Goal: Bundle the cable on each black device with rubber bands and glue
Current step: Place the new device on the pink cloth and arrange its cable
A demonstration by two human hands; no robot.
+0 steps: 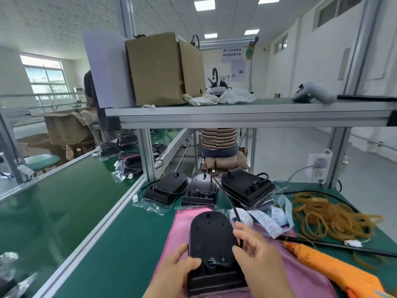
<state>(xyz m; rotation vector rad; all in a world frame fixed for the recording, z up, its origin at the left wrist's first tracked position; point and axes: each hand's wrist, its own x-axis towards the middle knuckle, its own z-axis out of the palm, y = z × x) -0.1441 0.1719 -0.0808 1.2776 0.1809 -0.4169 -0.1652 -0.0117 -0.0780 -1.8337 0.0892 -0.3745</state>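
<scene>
While the matte black plastic device (pixel 211 239) lies on the pink cloth (pixel 178 224), its rounded end points away from the person and its squared, stepped base sits nearest. The casing is smooth, with a small slot near the rounded end and a round opening by the base where green and blue wires show. The left hand (pixel 174 274) grips the base's left corner, thumb curled over the top. The right hand (pixel 255 250), at the device's right edge, pinches the thin black cable (pixel 227 203) between thumb and forefinger; the cable runs up and away beyond the cloth. Just past the cloth's far edge stand three more black devices (pixel 202 188) on the green table (pixel 120 244). Right of the cloth lie white printed labels (pixel 264 222), a loose heap of tan rubber bands (pixel 330 218) and, nearer, an orange glue gun (pixel 335 267).
</scene>
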